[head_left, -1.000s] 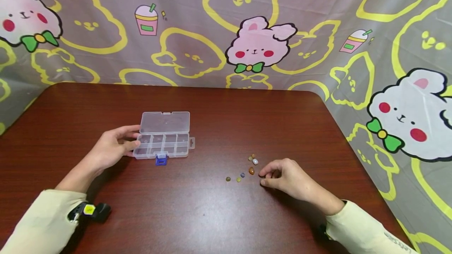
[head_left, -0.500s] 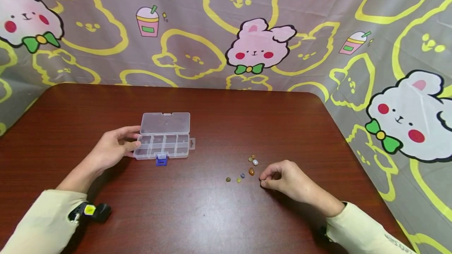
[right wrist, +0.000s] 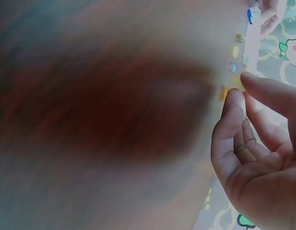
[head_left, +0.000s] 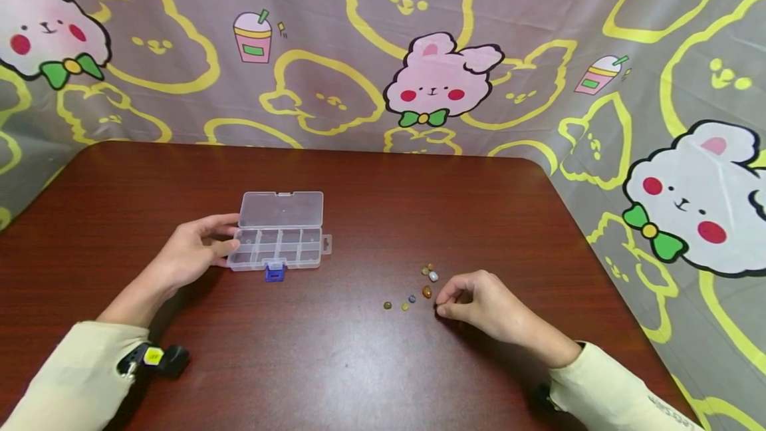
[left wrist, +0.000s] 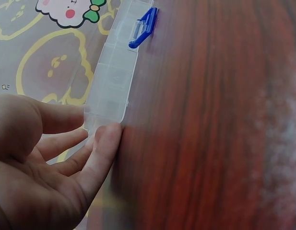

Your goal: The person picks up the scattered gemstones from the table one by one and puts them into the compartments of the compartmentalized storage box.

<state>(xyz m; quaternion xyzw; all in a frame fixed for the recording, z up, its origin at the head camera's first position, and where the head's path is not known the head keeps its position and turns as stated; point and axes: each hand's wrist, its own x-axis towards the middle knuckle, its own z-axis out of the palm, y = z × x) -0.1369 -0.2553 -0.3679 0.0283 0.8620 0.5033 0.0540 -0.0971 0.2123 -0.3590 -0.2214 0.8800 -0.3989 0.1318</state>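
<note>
In the head view my left hand (head_left: 190, 251) holds the left end of a clear plastic compartment box (head_left: 291, 263). Its lid (head_left: 281, 209) is tipped back and a blue latch (head_left: 274, 273) hangs at the front. The left wrist view has fingers and thumb at the end of the box (left wrist: 112, 81). My right hand (head_left: 487, 304) is low over the table, thumb and forefinger pinching a tiny dark stone (head_left: 436, 308), mostly hidden by the fingertips. Just left of it lies an amber stone (head_left: 427, 292), with a blue stone (head_left: 411, 298) beyond.
A white stone (head_left: 433, 276) lies beside small yellowish stones (head_left: 425, 271) farther back. A yellow stone (head_left: 405, 306) and an olive-brown stone (head_left: 387, 305) are to the left. The brown table (head_left: 371, 198) meets a patterned cloth (head_left: 335, 85) behind and at right.
My right hand has shifted slightly left toward the amber stone, the dark stone between its fingertips. My left hand and the box stay in place.
</note>
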